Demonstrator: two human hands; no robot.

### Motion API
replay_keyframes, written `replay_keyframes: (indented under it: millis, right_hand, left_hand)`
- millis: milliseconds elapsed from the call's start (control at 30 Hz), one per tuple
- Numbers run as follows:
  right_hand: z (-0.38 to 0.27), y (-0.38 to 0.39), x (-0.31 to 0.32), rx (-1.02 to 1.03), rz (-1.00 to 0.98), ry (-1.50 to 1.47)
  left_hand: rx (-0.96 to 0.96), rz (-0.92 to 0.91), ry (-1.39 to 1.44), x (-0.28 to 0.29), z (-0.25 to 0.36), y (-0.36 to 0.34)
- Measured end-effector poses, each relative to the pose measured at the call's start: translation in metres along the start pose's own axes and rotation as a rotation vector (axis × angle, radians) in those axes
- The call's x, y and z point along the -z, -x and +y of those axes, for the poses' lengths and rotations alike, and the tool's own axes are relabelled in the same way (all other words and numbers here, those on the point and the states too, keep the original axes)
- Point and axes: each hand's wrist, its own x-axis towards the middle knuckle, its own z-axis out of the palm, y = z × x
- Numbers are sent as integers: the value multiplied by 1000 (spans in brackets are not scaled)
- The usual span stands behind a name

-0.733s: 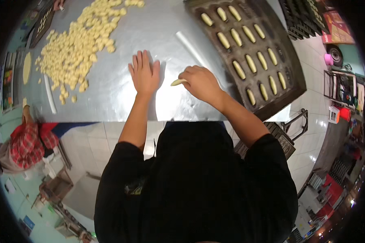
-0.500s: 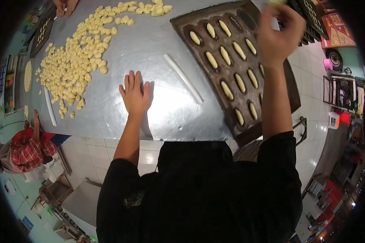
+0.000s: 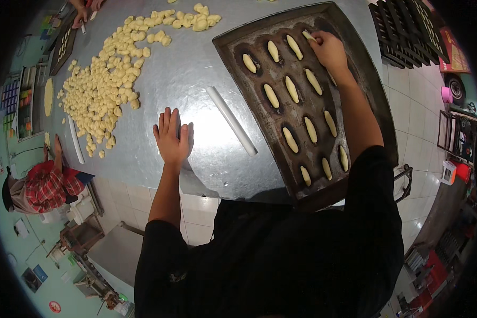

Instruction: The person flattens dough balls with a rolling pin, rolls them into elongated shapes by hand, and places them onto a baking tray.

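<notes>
The right hand (image 3: 329, 49) is gripping a slim dough piece (image 3: 308, 36), its fingers closing around one end while the other end is showing at their left. The piece is sitting over the upper right part of a dark baking tray (image 3: 363, 58); whether it is touching the metal cannot be told. Shaped dough strips (image 3: 292, 89) are lying in rough rows across the tray. The right forearm (image 3: 361, 117) is crossing the tray's right side and covering part of one strip, and a black sleeve (image 3: 376, 180) is overlapping the lower right edge.

The left hand (image 3: 172, 139) is resting palm down on the metal bench (image 3: 185, 63), fingers extending and slightly parting. Between it and the tray, a white rod (image 3: 231, 121) is lying at a slant, near the tray's left rim. Farther left, a broad heap of small dough lumps (image 3: 103, 85) is spreading over the bench, with a second white rod (image 3: 76, 140) lying beside its lower left edge.

At the far upper left, another person's hands (image 3: 81, 11) are showing near a smaller tray (image 3: 62, 50). A person in a red checked shirt (image 3: 50, 188) is keeping close to the bench's left end. Dark stacked trays (image 3: 408, 32) are standing beyond the upper right corner.
</notes>
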Motion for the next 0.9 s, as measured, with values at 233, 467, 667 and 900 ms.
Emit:
replay_keyframes:
  millis: [233,467,667,900]
  right_hand:
    - [-17,10,-6,100,198,208]
    - [-214,176,9,-125,-515,-713]
    - [-231,296,-52,5,-178,187]
    - [-250,348,-19,-618,-321,-506]
  left_hand:
    - [-16,5,26,3,-3,1]
    - [-95,208,215,-3,5,-25]
    - [-358,444,213,-11,-21,-224]
    - [-512,67,259,22,-8,-247]
